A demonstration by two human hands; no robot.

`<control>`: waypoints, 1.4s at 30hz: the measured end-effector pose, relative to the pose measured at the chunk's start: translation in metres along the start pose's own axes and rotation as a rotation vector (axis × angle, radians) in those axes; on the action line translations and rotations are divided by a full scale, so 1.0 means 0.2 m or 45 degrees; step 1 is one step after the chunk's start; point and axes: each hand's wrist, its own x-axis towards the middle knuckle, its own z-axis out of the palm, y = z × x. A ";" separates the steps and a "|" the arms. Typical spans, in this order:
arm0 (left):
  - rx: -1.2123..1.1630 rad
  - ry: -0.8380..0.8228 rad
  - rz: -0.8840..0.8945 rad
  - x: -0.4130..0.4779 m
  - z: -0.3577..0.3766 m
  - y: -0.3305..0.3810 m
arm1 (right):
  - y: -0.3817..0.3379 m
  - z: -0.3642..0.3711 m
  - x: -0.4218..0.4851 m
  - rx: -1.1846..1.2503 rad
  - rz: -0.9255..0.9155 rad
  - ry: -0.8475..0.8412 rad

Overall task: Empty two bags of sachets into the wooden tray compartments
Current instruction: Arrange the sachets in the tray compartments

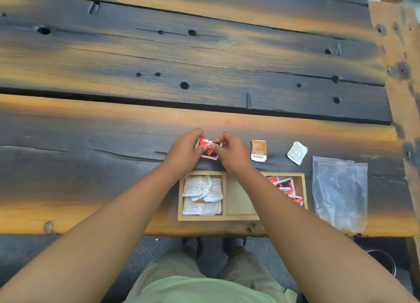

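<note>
Both hands meet just beyond the wooden tray (202, 218). My left hand (185, 151) and my right hand (231, 152) together pinch a small stack of red, white and black sachets (208, 148) above the table. The tray has three compartments: the left one holds several white sachets (201, 194), the middle one shows a bare floor, partly hidden by my right forearm, and the right one holds several red sachets (286, 189). A clear zip bag (339, 192) lies flat to the right of the tray.
A brown sachet (258, 150) and a white sachet (297, 152) lie loose on the dark plank table beyond the tray's right end. The table's front edge runs just behind the tray. My legs and feet show below it.
</note>
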 end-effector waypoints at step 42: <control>0.273 0.040 -0.124 -0.28 0.90 0.71 | 0.74 -0.79 -0.31 -0.620 -0.112 -0.003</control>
